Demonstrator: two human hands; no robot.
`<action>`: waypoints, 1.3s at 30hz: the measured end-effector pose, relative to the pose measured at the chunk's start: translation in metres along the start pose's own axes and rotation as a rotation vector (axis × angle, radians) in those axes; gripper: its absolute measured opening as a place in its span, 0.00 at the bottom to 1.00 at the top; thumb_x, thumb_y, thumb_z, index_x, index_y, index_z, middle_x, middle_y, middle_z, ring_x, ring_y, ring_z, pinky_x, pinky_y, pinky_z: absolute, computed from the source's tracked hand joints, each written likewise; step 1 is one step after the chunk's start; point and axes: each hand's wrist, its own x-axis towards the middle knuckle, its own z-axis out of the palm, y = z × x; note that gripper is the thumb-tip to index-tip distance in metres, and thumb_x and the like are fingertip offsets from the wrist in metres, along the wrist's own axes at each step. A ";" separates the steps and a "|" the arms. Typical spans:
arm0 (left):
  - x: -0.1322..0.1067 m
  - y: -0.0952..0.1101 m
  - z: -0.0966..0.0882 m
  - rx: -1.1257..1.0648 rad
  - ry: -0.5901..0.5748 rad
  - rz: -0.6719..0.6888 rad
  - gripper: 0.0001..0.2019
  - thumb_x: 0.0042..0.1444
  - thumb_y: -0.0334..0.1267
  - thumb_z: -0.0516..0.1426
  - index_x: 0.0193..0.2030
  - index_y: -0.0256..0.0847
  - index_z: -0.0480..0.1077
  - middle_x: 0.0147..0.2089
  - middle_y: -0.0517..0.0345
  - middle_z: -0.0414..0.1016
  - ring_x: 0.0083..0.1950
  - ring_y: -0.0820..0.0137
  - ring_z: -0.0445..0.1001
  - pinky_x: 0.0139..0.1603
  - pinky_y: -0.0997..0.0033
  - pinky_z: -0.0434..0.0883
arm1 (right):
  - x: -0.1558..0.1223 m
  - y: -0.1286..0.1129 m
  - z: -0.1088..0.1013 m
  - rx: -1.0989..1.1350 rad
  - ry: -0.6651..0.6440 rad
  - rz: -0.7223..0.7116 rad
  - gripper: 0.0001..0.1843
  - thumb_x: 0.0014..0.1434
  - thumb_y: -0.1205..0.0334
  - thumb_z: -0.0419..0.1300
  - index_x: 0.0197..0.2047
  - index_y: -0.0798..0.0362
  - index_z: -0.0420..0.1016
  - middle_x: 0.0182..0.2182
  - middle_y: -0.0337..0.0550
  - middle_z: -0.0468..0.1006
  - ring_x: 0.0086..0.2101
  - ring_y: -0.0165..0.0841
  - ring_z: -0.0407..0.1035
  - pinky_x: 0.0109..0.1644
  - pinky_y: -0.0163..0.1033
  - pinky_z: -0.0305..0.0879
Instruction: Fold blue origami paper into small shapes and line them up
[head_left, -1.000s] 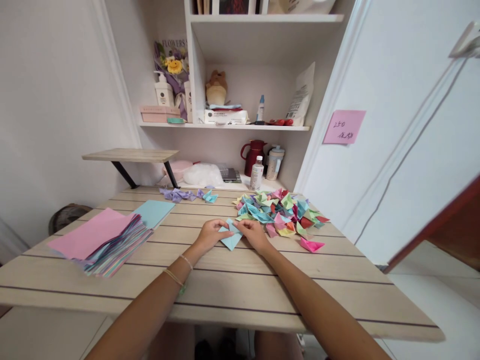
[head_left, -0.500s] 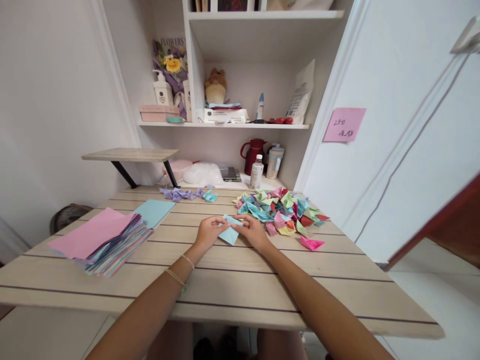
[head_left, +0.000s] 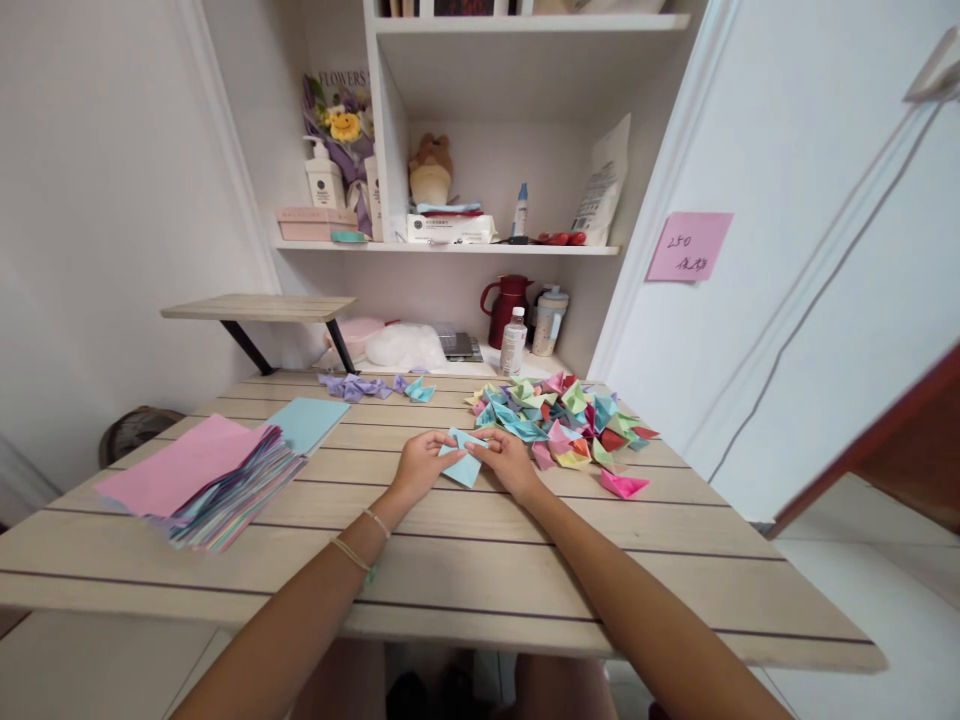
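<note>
A light blue folded paper piece (head_left: 460,463) rests on the wooden table (head_left: 465,560) between both hands. My left hand (head_left: 420,464) pinches its left side with curled fingers. My right hand (head_left: 504,459) grips its right edge, fingers bent over the fold. Just right of my right hand lies a heap of finished coloured paper shapes (head_left: 562,420), with one pink folded shape (head_left: 621,484) apart at the front.
A stack of coloured sheets (head_left: 202,475), pink on top, lies at the left with a blue sheet (head_left: 307,422) behind it. Purple and blue folded pieces (head_left: 367,387) sit at the back. Shelves hold bottles, a red jug (head_left: 508,310) and boxes.
Both hands have kept folding the blue paper; it has shifted slightly away and its top flap has been turned. The view has tilted down a little.
</note>
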 end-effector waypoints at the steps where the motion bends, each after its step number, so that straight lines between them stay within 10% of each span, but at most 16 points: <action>1: 0.000 0.000 0.000 -0.005 0.002 0.001 0.19 0.31 0.37 0.67 0.32 0.35 0.67 0.29 0.52 0.76 0.31 0.66 0.75 0.32 0.71 0.70 | 0.000 -0.001 0.000 0.009 -0.002 -0.003 0.20 0.38 0.51 0.66 0.34 0.54 0.73 0.19 0.37 0.73 0.23 0.31 0.66 0.27 0.36 0.61; 8: -0.002 0.004 0.002 -0.107 -0.078 -0.070 0.34 0.32 0.36 0.67 0.48 0.38 0.58 0.32 0.51 0.76 0.31 0.66 0.75 0.33 0.67 0.71 | -0.001 -0.001 0.000 0.052 -0.019 0.044 0.20 0.36 0.52 0.67 0.32 0.55 0.74 0.21 0.39 0.75 0.23 0.32 0.68 0.28 0.37 0.62; 18: 0.003 0.007 -0.009 -0.035 -0.032 -0.135 0.15 0.35 0.39 0.65 0.29 0.33 0.71 0.24 0.54 0.75 0.25 0.70 0.73 0.26 0.75 0.68 | -0.002 -0.006 -0.004 -0.010 -0.179 0.113 0.18 0.37 0.53 0.67 0.30 0.54 0.74 0.22 0.37 0.75 0.24 0.31 0.68 0.28 0.35 0.62; 26: 0.003 0.014 -0.009 -0.087 -0.003 -0.208 0.12 0.37 0.39 0.64 0.28 0.32 0.72 0.27 0.51 0.76 0.28 0.68 0.75 0.33 0.69 0.72 | 0.000 -0.007 -0.001 0.080 -0.063 0.147 0.17 0.38 0.49 0.65 0.20 0.55 0.69 0.17 0.35 0.70 0.20 0.27 0.63 0.27 0.35 0.62; 39: 0.002 0.015 -0.017 0.036 -0.289 -0.382 0.14 0.42 0.41 0.62 0.30 0.29 0.72 0.28 0.44 0.77 0.28 0.67 0.76 0.29 0.73 0.72 | 0.005 -0.003 -0.008 0.197 0.011 0.210 0.19 0.39 0.48 0.65 0.22 0.57 0.70 0.17 0.38 0.70 0.18 0.27 0.63 0.21 0.32 0.56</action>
